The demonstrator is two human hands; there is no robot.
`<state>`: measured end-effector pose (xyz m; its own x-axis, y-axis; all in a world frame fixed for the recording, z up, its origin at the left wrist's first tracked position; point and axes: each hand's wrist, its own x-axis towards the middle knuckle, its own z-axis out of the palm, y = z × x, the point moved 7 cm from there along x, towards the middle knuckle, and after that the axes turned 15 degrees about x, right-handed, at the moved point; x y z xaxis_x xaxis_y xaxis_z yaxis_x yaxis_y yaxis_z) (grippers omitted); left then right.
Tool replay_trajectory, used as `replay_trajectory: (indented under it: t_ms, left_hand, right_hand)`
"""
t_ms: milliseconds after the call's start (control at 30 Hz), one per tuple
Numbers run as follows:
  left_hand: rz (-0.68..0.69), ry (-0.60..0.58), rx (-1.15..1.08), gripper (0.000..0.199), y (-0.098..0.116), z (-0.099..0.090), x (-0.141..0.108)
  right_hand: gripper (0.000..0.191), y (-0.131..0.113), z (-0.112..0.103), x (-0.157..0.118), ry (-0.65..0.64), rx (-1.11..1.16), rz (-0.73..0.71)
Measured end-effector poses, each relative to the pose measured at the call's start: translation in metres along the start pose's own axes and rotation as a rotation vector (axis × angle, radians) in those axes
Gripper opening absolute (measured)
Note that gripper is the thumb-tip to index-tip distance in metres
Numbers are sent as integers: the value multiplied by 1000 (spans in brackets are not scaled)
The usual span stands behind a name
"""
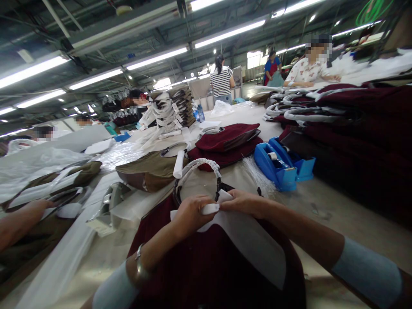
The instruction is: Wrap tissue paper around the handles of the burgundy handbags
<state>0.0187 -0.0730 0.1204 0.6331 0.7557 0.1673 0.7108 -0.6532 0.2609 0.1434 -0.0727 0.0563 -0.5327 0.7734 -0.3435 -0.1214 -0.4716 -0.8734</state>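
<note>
A dark maroon handbag [180,262] lies in front of me on the table. Its round handle [202,162] stands up at the far side, the top wrapped in white and the lower parts dark. My left hand [195,214] is closed around a rolled piece of white wrapping [210,209] near the handle's base. Close against it, my right hand [241,201] pinches the upper end of the same white wrapping. A loose white sheet [257,244] hangs from there over the bag's front.
Blue tape dispensers [277,167] stand right of the bag, and a grey dispenser [109,206] stands left. Maroon bags [225,139] and an olive bag [144,169] lie beyond. A tall maroon stack [363,141] fills the right. Another person's hand [28,219] works at far left.
</note>
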Motion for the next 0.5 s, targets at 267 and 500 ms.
replay_trajectory:
  t_ms: [267,500]
  left_hand:
    - [-151,-214,-353,33,-26,20,-3]
    - [-158,-317,-462,29,-25,27,-7]
  right_hand:
    - [36,-6,-7,2,-20,-305,-66]
    - [26,-10,-4,2,-32,-349,-110]
